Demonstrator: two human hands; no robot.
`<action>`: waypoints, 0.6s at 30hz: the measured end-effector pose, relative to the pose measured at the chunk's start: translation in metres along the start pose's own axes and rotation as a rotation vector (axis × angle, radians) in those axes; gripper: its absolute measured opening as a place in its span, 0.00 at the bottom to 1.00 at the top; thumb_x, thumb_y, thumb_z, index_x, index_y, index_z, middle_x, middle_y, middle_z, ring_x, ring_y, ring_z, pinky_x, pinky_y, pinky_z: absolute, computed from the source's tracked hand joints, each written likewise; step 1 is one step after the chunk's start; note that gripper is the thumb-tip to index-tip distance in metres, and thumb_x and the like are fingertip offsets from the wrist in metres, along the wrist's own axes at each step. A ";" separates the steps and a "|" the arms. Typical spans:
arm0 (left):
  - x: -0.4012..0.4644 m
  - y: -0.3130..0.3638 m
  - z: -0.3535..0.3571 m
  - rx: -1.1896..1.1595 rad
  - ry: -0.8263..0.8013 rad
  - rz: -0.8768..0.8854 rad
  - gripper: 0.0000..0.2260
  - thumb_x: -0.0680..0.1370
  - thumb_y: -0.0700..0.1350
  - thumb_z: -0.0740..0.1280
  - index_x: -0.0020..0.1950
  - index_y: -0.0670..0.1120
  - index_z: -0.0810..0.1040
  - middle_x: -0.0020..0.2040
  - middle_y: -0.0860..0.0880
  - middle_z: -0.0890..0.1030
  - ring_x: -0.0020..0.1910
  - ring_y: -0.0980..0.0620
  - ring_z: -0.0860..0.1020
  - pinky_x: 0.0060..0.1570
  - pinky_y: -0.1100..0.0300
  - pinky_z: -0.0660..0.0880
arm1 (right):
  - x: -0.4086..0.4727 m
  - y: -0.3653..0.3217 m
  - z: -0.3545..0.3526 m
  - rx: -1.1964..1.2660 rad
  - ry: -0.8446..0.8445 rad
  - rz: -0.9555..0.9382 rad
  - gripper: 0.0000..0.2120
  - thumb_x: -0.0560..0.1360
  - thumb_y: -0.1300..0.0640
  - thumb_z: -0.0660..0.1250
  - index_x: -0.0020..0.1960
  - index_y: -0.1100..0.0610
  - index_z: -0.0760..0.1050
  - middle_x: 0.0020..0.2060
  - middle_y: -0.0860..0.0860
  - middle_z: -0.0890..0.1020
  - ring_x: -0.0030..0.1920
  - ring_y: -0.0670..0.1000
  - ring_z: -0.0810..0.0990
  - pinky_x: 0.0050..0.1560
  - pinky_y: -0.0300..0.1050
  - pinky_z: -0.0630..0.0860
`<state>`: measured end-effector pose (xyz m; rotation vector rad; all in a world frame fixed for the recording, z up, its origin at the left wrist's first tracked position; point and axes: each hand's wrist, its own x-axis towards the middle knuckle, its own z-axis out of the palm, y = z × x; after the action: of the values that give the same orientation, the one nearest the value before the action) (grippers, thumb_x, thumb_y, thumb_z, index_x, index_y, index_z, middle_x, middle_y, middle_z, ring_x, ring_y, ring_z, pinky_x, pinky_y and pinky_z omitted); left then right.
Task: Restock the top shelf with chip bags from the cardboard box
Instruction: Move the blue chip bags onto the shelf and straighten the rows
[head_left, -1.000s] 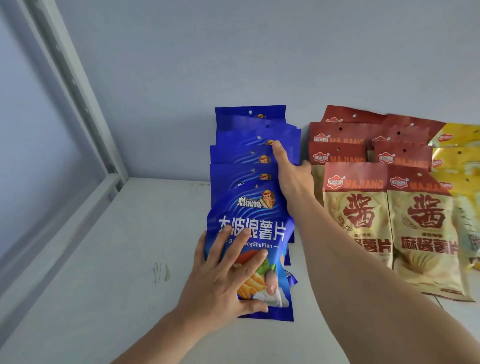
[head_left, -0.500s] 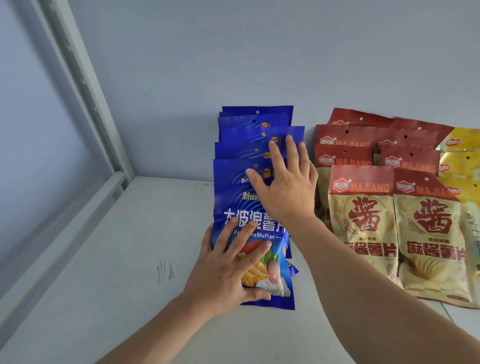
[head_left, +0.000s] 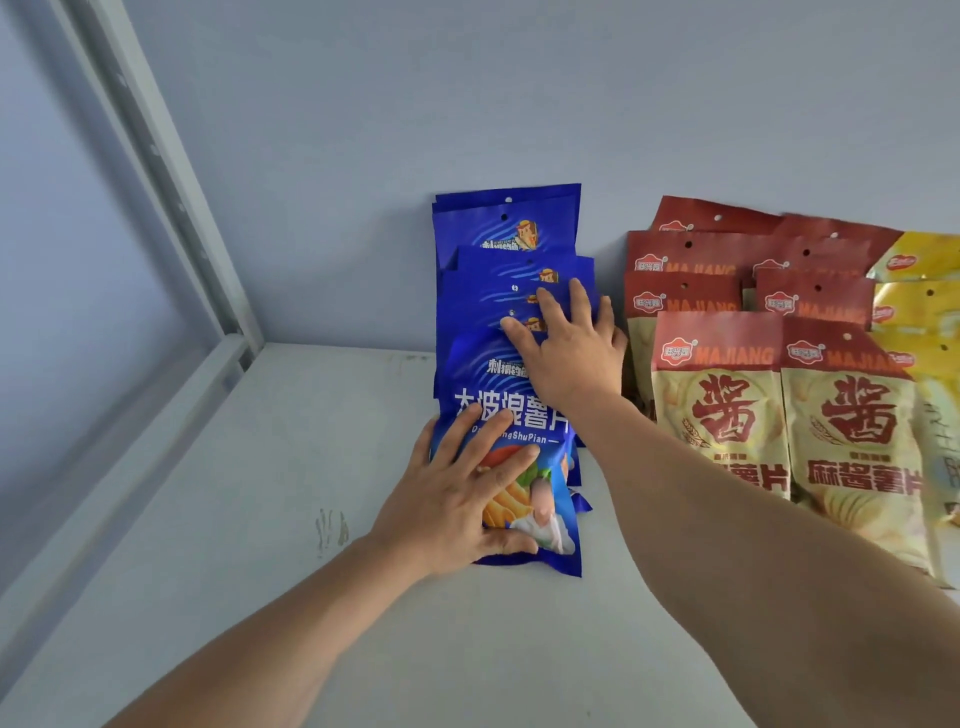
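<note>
A row of blue chip bags leans back against the wall on the white shelf, overlapping one another. The left hand lies flat on the front blue bag, fingers spread and straight, its grip wide and closed around nothing. The right hand presses with straight fingers on the bags behind it, likewise grasping nothing. Just to the right stand red-and-cream chip bags, then yellow bags.

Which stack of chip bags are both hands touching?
The blue stack, leftmost on the shelf. The left hand lies flat on its front bag, the right hand farther back; red-and-cream and yellow stacks lie untouched.
</note>
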<state>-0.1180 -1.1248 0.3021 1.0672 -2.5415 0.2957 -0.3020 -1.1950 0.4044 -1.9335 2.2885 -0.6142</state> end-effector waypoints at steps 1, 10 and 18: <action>0.000 0.001 -0.002 -0.004 0.001 -0.001 0.36 0.75 0.76 0.55 0.76 0.57 0.64 0.79 0.47 0.62 0.79 0.40 0.60 0.73 0.36 0.60 | -0.003 -0.001 -0.002 0.046 0.036 -0.006 0.35 0.77 0.28 0.50 0.80 0.43 0.51 0.81 0.48 0.48 0.80 0.59 0.45 0.76 0.61 0.51; -0.004 0.015 -0.009 -0.234 0.295 -0.271 0.40 0.75 0.74 0.54 0.78 0.48 0.59 0.78 0.47 0.60 0.78 0.45 0.59 0.70 0.39 0.63 | -0.081 0.011 0.020 0.915 0.153 0.266 0.49 0.69 0.27 0.65 0.80 0.45 0.47 0.75 0.49 0.67 0.67 0.45 0.76 0.60 0.51 0.79; -0.005 0.042 -0.015 -0.773 0.231 -0.827 0.49 0.62 0.71 0.71 0.77 0.59 0.51 0.73 0.52 0.69 0.68 0.52 0.73 0.58 0.47 0.81 | -0.111 0.025 0.024 1.394 -0.130 0.314 0.27 0.71 0.39 0.70 0.65 0.49 0.70 0.53 0.51 0.86 0.50 0.52 0.87 0.52 0.52 0.83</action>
<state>-0.1409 -1.0878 0.3120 1.4731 -1.5590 -0.6773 -0.2951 -1.0910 0.3522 -0.8522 1.2612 -1.4099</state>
